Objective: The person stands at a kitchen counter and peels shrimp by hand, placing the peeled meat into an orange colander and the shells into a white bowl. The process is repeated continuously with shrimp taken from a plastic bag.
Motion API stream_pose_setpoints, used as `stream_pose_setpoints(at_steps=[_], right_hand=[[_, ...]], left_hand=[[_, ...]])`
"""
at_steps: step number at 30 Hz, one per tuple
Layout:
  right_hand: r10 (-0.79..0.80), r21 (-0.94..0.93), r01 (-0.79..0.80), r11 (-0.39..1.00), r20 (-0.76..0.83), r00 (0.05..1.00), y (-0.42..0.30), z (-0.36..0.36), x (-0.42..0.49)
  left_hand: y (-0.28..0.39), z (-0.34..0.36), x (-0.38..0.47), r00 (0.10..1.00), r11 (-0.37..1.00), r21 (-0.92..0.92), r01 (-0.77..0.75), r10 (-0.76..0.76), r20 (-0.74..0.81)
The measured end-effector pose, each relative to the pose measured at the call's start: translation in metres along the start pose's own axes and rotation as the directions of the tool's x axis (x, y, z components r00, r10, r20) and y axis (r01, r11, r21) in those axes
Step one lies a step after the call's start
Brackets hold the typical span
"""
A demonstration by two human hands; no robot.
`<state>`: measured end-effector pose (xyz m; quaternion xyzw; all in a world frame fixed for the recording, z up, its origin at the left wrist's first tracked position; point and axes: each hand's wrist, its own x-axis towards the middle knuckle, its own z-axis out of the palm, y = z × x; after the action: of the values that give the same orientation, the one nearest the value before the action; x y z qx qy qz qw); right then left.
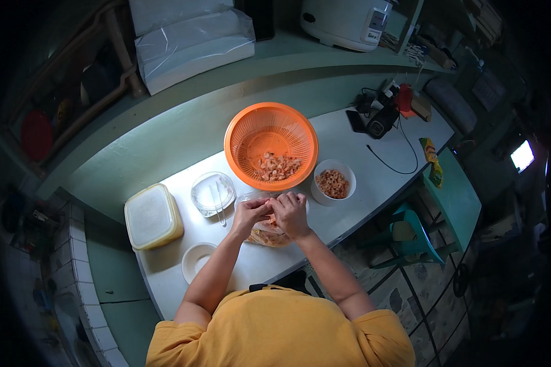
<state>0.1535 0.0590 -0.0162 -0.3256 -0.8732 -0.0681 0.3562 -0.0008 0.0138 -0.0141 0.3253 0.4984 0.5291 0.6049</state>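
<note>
My left hand (250,214) and my right hand (292,214) meet at the fingertips over a clear plastic bag (267,237) with pinkish, shrimp-like pieces in it. Both pinch a small pinkish piece, mostly hidden by the fingers; it looks like a shrimp. Just beyond my hands stands an orange plastic colander (232,137) with a heap of similar pink pieces (279,167) on its floor. To the right of my right hand is a white round tub (319,195) holding small orange-brown peeled pieces (332,183).
Left of my hands are a plate with a clear fork (212,194), a lidded rectangular container (151,218) and a white bowl (196,259). A phone (356,121), a black device (383,122) and a cable lie at the back right. A shelf (284,55) overhangs the wall behind.
</note>
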Motion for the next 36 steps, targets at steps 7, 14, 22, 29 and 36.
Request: stream_pose_setpoints(at_steps=[7, 14, 22, 29, 36], right_hand=[[0.034, 0.165, -0.040, 0.985, 0.035, 0.999, 0.003, 0.004, -0.002], [0.109, 0.312, -0.124, 0.942, 0.064, 0.992, 0.008, 0.009, -0.002], [0.452, 0.398, -0.471, 0.787, 0.147, 0.880, 0.014, 0.025, -0.002], [0.446, 0.630, -0.661, 0.407, 0.495, 0.746, 0.015, 0.017, -0.003], [0.539, 0.679, -0.674, 0.293, 0.465, 0.702, 0.013, 0.029, -0.010]], left_hand=[[-0.001, -0.005, 0.004, 0.995, 0.992, 0.091, -0.093, 0.090, 0.036], [-0.005, -0.008, 0.008, 0.991, 0.971, 0.194, -0.137, 0.134, 0.029], [-0.013, 0.000, 0.005, 0.970, 0.916, 0.325, -0.233, 0.241, 0.016], [-0.013, -0.001, 0.005, 0.951, 0.942, 0.228, -0.247, 0.281, -0.129], [-0.004, 0.007, -0.005, 0.919, 0.782, 0.576, -0.238, 0.374, -0.128]])
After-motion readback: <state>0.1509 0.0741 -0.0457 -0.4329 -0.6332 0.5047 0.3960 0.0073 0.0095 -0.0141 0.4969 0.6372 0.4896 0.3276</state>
